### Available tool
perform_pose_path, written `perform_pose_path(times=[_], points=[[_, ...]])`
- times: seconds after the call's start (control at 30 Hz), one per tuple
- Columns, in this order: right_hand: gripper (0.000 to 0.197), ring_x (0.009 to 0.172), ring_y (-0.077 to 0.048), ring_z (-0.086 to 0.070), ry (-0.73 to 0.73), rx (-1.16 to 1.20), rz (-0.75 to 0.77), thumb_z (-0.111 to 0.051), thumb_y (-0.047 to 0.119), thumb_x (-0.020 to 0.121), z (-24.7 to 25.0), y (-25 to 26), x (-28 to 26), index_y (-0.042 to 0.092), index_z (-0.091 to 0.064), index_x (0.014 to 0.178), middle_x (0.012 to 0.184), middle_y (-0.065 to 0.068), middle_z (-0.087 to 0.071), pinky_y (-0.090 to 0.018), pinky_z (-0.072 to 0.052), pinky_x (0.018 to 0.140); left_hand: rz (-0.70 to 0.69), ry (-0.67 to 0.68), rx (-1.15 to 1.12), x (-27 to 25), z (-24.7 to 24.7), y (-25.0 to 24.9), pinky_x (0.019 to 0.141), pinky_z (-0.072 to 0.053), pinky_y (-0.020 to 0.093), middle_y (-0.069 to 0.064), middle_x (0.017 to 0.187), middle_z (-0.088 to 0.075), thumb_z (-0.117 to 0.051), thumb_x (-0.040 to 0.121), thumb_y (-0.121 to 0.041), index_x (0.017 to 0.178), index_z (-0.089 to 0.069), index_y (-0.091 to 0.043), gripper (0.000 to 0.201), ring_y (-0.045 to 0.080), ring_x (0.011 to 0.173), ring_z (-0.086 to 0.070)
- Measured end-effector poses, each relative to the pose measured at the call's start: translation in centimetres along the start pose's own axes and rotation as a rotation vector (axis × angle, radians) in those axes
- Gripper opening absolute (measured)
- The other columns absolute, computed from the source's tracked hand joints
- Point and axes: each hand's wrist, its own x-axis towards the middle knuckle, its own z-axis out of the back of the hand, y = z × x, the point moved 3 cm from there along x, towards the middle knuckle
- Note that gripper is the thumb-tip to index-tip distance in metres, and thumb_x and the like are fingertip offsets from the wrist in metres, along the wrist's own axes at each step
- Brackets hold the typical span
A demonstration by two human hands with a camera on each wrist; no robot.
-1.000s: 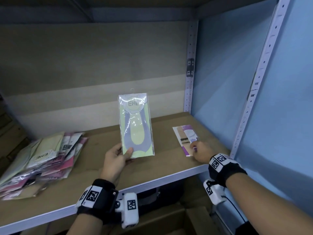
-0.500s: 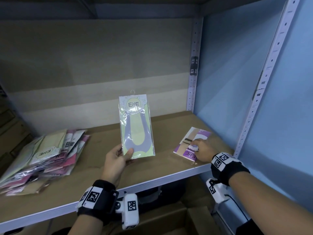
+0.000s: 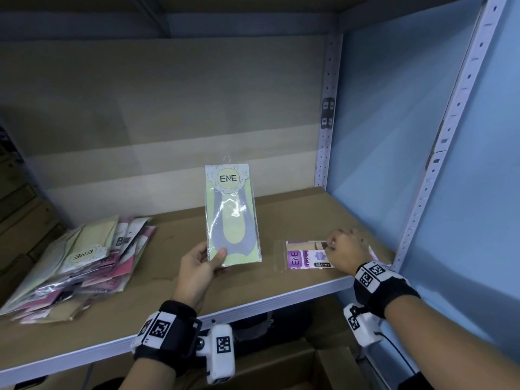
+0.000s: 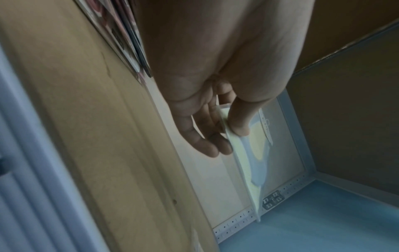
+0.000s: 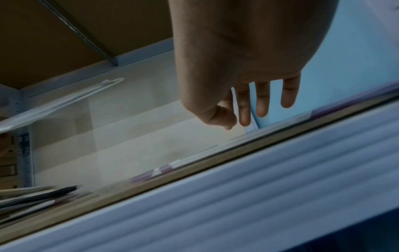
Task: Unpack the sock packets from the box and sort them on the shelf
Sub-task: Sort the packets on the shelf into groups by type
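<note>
Sock packets are what we handle at the shelf (image 3: 253, 294), whose brown board carries three groups of them. Far to our left we see a loose pile of packets (image 3: 76, 263), pink, cream and pale ones fanned over each other, one with an ENE label facing up. Between that pile and our hands the board lies bare. At our right, the perforated grey upright (image 3: 325, 122) stands at the back corner, and the blue side panel (image 3: 394, 136) closes the bay just beside our right hand. Below the shelf edge an open cardboard box (image 3: 295, 367) shows its flaps.

Our left hand (image 3: 201, 266) holds the green packet (image 3: 232, 215) upright above the middle of the board, thumb pressed on its front lower corner and fingers behind it, as the left wrist view confirms. It is a clear sleeve with a small hook on top, a round ENE label, and a pale green card with a grey-lilac sock shape inside; light glares off the plastic.

Our right hand (image 3: 344, 249) rests on the purple packet (image 3: 305, 256), which lies flat near the front edge, its purple ENE band toward the left. The thumb and forefinger seem to pinch something small at its upper edge, while the other fingers hang straight; we cannot tell what is pinched.
</note>
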Motion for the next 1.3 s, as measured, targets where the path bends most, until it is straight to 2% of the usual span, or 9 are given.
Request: perform_pose_path(times=[0.2,0.43,0.53,0.63,0.77,0.93,1.03,1.13,1.3], points=[[0.022,0.100,-0.022,-0.057,0.203,0.040,0.040,-0.057,0.009,0.076,-0.2,-1.7,0.0,0.031,-0.054,0.074,0.108,0.000,-0.064,-0.039,-0.047,0.094,-0.006,0.009,0.007,-0.1,0.0,-0.1,0.089,-0.054,0.044,0.010,0.109,-0.072,-0.061,0.090,-0.003,0.109,-0.066,-0.010,0.021,0.026,0.096,-0.066],[0.026,0.104,-0.030,-0.058,0.147,0.050,0.065,-0.054,0.030,0.090,-0.6,-1.6,-0.2,0.020,-0.068,0.110,0.111,-0.011,-0.066,-0.031,-0.045,0.091,-0.006,0.019,0.019,-0.2,-0.4,-0.1,0.088,-0.054,0.042,0.008,0.109,-0.072,-0.061,0.090,-0.004,0.109,-0.066,-0.010,0.021,0.025,0.096,-0.067],[0.022,0.102,-0.035,-0.058,0.094,0.107,0.034,-0.051,0.025,0.092,-0.4,-1.1,-0.7,0.012,-0.065,0.102,0.102,-0.018,-0.060,-0.031,-0.044,0.084,-0.006,0.034,0.018,-0.4,-0.8,0.0,0.081,-0.056,0.037,0.008,0.109,-0.072,-0.062,0.090,-0.004,0.112,-0.066,-0.008,0.023,0.024,0.094,-0.067],[0.021,0.107,-0.031,-0.051,-0.012,0.107,0.038,-0.055,0.016,0.082,-0.1,-1.3,-1.1,0.018,-0.066,0.100,0.113,-0.010,-0.058,-0.035,-0.042,0.093,-0.008,0.039,0.022,-0.6,-1.2,0.0,0.075,-0.054,0.032,0.008,0.108,-0.072,-0.063,0.089,-0.005,0.111,-0.067,-0.010,0.023,0.021,0.089,-0.066],[0.012,0.114,-0.024,-0.046,0.157,0.017,0.027,-0.056,0.022,0.073,-0.4,-2.3,-1.7,0.033,-0.051,0.070,0.118,0.004,-0.056,-0.038,-0.038,0.100,-0.002,0.047,0.015,-0.7,-1.5,0.1,0.078,-0.053,0.035,0.007,0.110,-0.072,-0.063,0.089,-0.005,0.114,-0.066,-0.009,0.025,0.022,0.091,-0.065],[0.028,0.109,-0.027,-0.056,0.142,0.015,0.060,-0.061,0.037,0.080,-0.2,-2.7,-1.2,0.027,-0.069,0.105,0.121,-0.005,-0.060,-0.029,-0.046,0.093,-0.009,0.067,0.002,-1.0,-2.0,-0.1,0.072,-0.055,0.029,0.006,0.109,-0.072,-0.064,0.089,-0.006,0.115,-0.066,-0.009,0.026,0.020,0.088,-0.065],[0.046,0.112,-0.029,-0.055,0.159,0.028,0.038,-0.054,0.051,0.085,-0.8,-2.5,-1.2,0.020,-0.066,0.116,0.124,-0.010,-0.061,-0.031,-0.046,0.094,-0.015,0.081,0.013,-0.9,-2.1,0.0,0.063,-0.051,0.022,0.007,0.109,-0.072,-0.064,0.089,-0.006,0.114,-0.067,-0.010,0.025,0.015,0.080,-0.061],[0.048,0.122,-0.029,-0.043,0.131,0.045,0.035,-0.054,0.043,0.085,-1.1,-2.4,-1.5,0.016,-0.058,0.124,0.132,-0.008,-0.052,-0.036,-0.036,0.104,-0.026,0.089,0.012,-0.8,-2.1,-0.3,0.061,-0.050,0.020,0.007,0.107,-0.072,-0.064,0.089,-0.006,0.113,-0.068,-0.009,0.025,0.011,0.075,-0.060],[0.009,0.107,-0.027,-0.048,0.022,0.040,0.037,-0.058,0.023,0.083,-1.2,-2.8,-1.9,0.016,-0.061,0.087,0.109,-0.006,-0.054,-0.036,-0.044,0.092,-0.043,0.082,0.005,-0.5,-1.8,-0.1,0.060,-0.051,0.019,0.007,0.107,-0.071,-0.064,0.088,-0.006,0.114,-0.067,-0.009,0.026,0.010,0.074,-0.058]])
